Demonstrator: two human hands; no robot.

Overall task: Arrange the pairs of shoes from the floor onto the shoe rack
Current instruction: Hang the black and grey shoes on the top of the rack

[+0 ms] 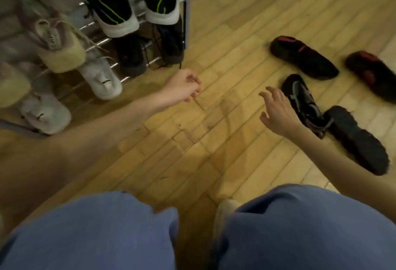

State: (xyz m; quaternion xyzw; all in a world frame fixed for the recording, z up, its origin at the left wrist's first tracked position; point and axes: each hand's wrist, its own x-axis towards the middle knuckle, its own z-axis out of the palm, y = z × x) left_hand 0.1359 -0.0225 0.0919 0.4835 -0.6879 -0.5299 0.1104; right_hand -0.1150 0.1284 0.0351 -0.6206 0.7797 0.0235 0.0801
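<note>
1. You look to be between pairs: the shoe rack [137, 40] at the far left already carries several pairs, among them black shoes with green stripes [111, 6] on an upper rung and white sneakers [102, 79] lower down, while four shoes lie on the wooden floor [214, 119] to the right.
2. The step in hand seems to be reaching for the next pair. The nearest candidate is the black and grey shoe [304, 102], just beside your right hand [278, 111]; its likely mate, a black shoe turned sole-up [357, 141], lies touching it on the near right.
3. Farther right, two black shoes with red trim [304, 57] sit apart from each other.
4. Your right hand hovers with fingers spread and lightly bent, holding nothing, the forearm coming in from the near right. Whether it touches the shoe, you cannot tell from here.
5. Your left hand [184, 87] hangs over bare floor near the rack's foot, fingers loosely curled, empty.
6. The next move probably calls for closing on the black and grey shoe, then righting the overturned mate before lifting both toward a free rung.
</note>
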